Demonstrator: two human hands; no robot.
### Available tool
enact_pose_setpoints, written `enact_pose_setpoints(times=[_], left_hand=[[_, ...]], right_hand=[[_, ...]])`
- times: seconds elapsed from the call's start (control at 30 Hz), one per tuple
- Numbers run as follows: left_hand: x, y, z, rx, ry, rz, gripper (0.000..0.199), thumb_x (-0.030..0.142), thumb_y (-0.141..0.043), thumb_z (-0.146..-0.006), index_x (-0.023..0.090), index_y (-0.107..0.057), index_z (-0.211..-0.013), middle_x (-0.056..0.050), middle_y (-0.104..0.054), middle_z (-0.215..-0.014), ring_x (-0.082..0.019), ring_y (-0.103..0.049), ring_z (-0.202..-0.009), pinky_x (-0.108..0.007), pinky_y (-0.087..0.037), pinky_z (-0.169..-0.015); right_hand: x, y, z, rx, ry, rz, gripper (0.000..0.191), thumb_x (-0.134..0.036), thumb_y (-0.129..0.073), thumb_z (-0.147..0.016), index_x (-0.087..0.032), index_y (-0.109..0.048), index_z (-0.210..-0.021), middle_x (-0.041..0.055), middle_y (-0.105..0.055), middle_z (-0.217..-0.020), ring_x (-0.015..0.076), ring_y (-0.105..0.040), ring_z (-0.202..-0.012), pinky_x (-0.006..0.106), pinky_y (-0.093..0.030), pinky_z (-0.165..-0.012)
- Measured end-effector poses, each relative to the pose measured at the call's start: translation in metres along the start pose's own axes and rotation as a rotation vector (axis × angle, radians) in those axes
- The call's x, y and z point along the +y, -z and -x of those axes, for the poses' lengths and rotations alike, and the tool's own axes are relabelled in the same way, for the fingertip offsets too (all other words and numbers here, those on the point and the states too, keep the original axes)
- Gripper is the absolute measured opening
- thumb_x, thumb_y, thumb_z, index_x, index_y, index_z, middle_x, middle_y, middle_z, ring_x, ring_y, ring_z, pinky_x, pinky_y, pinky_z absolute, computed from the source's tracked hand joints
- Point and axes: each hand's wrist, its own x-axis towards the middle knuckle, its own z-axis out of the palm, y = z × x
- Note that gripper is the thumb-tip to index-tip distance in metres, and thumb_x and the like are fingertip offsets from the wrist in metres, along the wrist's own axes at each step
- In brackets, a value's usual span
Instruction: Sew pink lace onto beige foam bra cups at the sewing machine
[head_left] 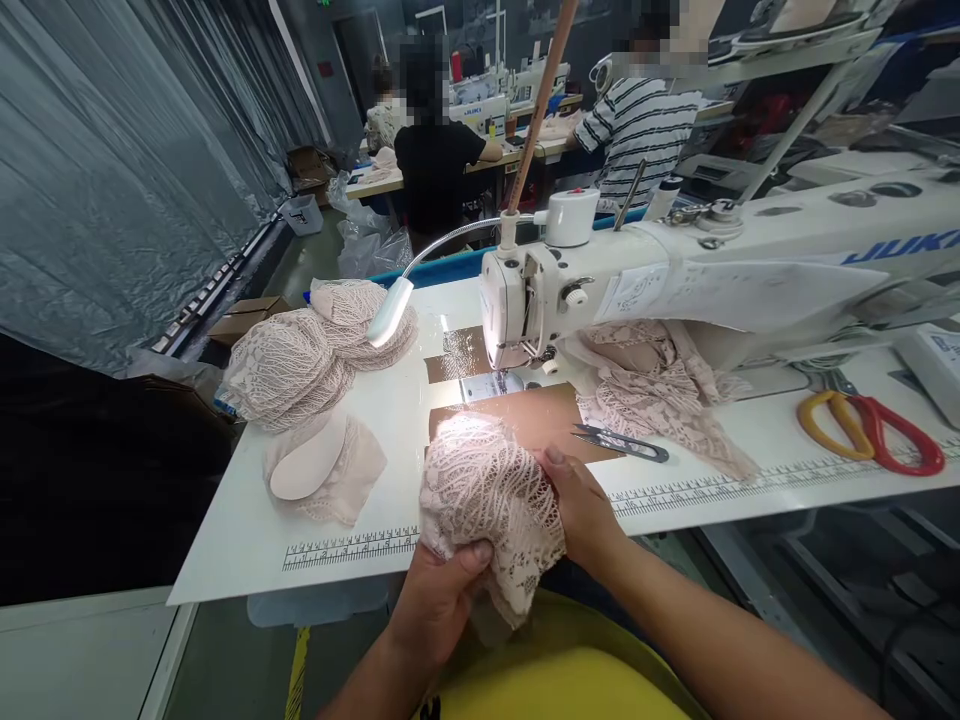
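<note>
Between my two hands is a pale pink lace bra cup, held at the table's front edge before the sewing machine. My left hand grips its lower left side, thumb on top of the lace. On the right side, my right hand pinches the edge, thumb uppermost; the fingers of both hands are mostly hidden behind the fabric. Thread snips lie just beyond my right hand. Under the machine's arm, to the right of the needle, more lace pieces are bunched up.
Stacked lace cups stand at the table's left, with a smooth cup pad on lace in front. Red and yellow scissors lie at the right. A lit lamp hangs over the table. Other people sit at machines behind.
</note>
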Motion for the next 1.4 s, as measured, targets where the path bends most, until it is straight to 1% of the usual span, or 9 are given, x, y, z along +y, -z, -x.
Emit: enact_pose_setpoints(times=[0.2, 0.3, 0.4, 0.47, 0.5, 0.57, 0.7, 1.0, 1.4], left_hand=[[0.01, 0.018, 0.004, -0.12, -0.015, -0.344, 0.005, 0.016, -0.067, -0.074, 0.014, -0.072, -0.072, -0.004, -0.07, -0.07, -0.018, -0.063, -0.071, -0.029, -0.048, -0.07], [0.035, 0.032, 0.011, -0.255, -0.147, -0.586, 0.024, 0.014, -0.061, -0.079, 0.014, -0.064, -0.056, -0.004, -0.064, -0.061, -0.013, -0.057, -0.06, -0.025, -0.044, -0.061], [0.064, 0.033, 0.013, -0.162, -0.404, -0.755, 0.01, 0.019, -0.062, -0.08, 0.02, -0.067, -0.088, -0.007, -0.066, -0.099, -0.02, -0.059, -0.093, -0.03, -0.046, -0.08], [0.078, 0.024, 0.008, -0.113, -0.469, -0.953, 0.052, 0.022, -0.073, -0.071, 0.023, -0.056, -0.12, -0.01, -0.049, -0.132, -0.027, -0.045, -0.121, -0.036, -0.039, -0.098], [0.082, 0.019, 0.004, -0.134, -0.431, -1.037, 0.064, 0.024, -0.076, -0.067, 0.023, -0.051, -0.126, -0.01, -0.047, -0.134, -0.028, -0.044, -0.121, -0.036, -0.038, -0.099], [0.083, 0.011, -0.005, -0.223, -0.272, -1.091, 0.054, 0.028, -0.073, -0.072, 0.021, -0.054, -0.122, -0.009, -0.058, -0.116, -0.024, -0.054, -0.104, -0.032, -0.044, -0.087], [0.072, 0.006, -0.018, -0.317, -0.175, -1.105, 0.022, 0.033, -0.061, -0.082, 0.014, -0.062, -0.094, -0.002, -0.056, -0.078, -0.014, -0.051, -0.069, -0.024, -0.041, -0.063], [0.073, -0.001, -0.024, -0.336, -0.151, -1.007, 0.028, 0.036, -0.062, -0.081, 0.013, -0.062, -0.096, -0.002, -0.056, -0.078, -0.013, -0.048, -0.07, -0.023, -0.04, -0.062], [0.076, -0.009, -0.048, -0.284, -0.231, -1.087, 0.03, 0.038, -0.052, -0.087, 0.014, -0.053, -0.07, 0.003, -0.037, -0.063, -0.01, -0.035, -0.059, -0.022, -0.03, -0.055]], right_hand=[[0.002, 0.013, -0.008, 0.063, 0.102, -0.052, 0.033, -0.044, -0.069, -0.075, -0.017, -0.053, -0.063, -0.003, -0.048, -0.062, 0.0103, -0.043, -0.058, 0.023, -0.038, -0.056], [-0.006, 0.017, -0.009, 0.059, 0.115, -0.066, 0.028, -0.042, -0.07, -0.075, -0.017, -0.058, -0.069, -0.0027, -0.053, -0.064, 0.0107, -0.048, -0.059, 0.023, -0.041, -0.057], [-0.015, 0.012, -0.006, -0.134, 0.136, 0.139, 0.022, -0.035, -0.071, -0.075, -0.017, -0.06, -0.069, -0.002, -0.056, -0.064, 0.0115, -0.052, -0.06, 0.023, -0.042, -0.057], [-0.018, 0.006, -0.002, -0.315, 0.184, 0.239, 0.014, -0.03, -0.068, -0.078, -0.017, -0.063, -0.076, -0.0004, -0.061, -0.072, 0.0129, -0.056, -0.066, 0.023, -0.045, -0.062], [-0.019, 0.002, -0.001, -0.39, 0.212, 0.264, 0.011, -0.028, -0.065, -0.08, -0.018, -0.065, -0.084, 0.0006, -0.064, -0.079, 0.0137, -0.058, -0.071, 0.024, -0.046, -0.066], [-0.019, -0.002, 0.0, -0.46, 0.256, 0.309, 0.011, -0.025, -0.061, -0.084, -0.019, -0.065, -0.093, 0.0014, -0.066, -0.086, 0.014, -0.06, -0.076, 0.025, -0.046, -0.071], [-0.018, -0.002, -0.002, -0.356, 0.323, 0.435, 0.012, -0.025, -0.059, -0.085, -0.018, -0.066, -0.079, 0.0018, -0.065, -0.079, 0.0142, -0.059, -0.075, 0.026, -0.045, -0.07], [-0.019, 0.0, -0.01, -0.106, 0.293, 0.55, 0.023, -0.029, -0.062, -0.08, -0.018, -0.058, -0.061, 0.0015, -0.064, -0.064, 0.0129, -0.056, -0.058, 0.024, -0.042, -0.055], [-0.021, 0.005, -0.022, -0.043, 0.241, 0.655, 0.029, -0.035, -0.061, -0.08, -0.017, -0.056, -0.057, -0.0008, -0.058, -0.055, 0.0099, -0.047, -0.05, 0.023, -0.033, -0.048]])
